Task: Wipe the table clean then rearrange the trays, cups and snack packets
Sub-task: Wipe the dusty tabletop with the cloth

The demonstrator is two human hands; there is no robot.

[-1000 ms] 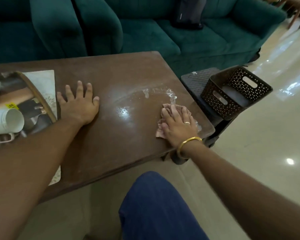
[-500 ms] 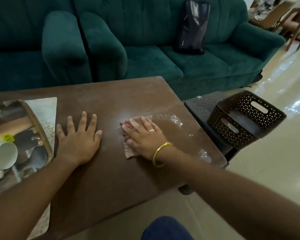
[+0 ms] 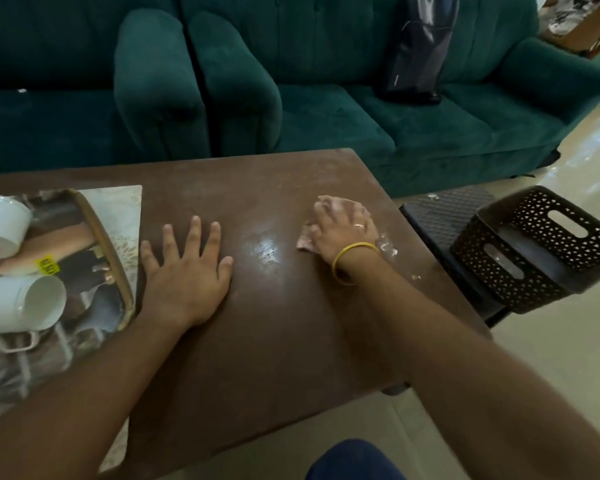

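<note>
Pink cloth (image 3: pixel 329 204) swung back right, wipe mid-stroke.
Right hand (image 3: pixel 343 230) presses flat on cloth, now toward the far right of table (image 3: pixel 274 341); half a second ago it was beside left hand (image 3: pixel 187 275), which stays flat, fingers spread, holding nothing. Wet smear (image 3: pixel 265 247) remains between hands. Tray (image 3: pixel 113 268) with tipped cups (image 3: pixel 21 303) covers the unwiped left end; basket (image 3: pixel 499 261) sits off the right edge.

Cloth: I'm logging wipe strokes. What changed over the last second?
The right hand, pressing the pink cloth, swept left to the middle of the table near the left hand, then back right and farther toward the sofa. The left hand stayed flat on the table beside the tray; the white cups still lie tipped in it.
</note>
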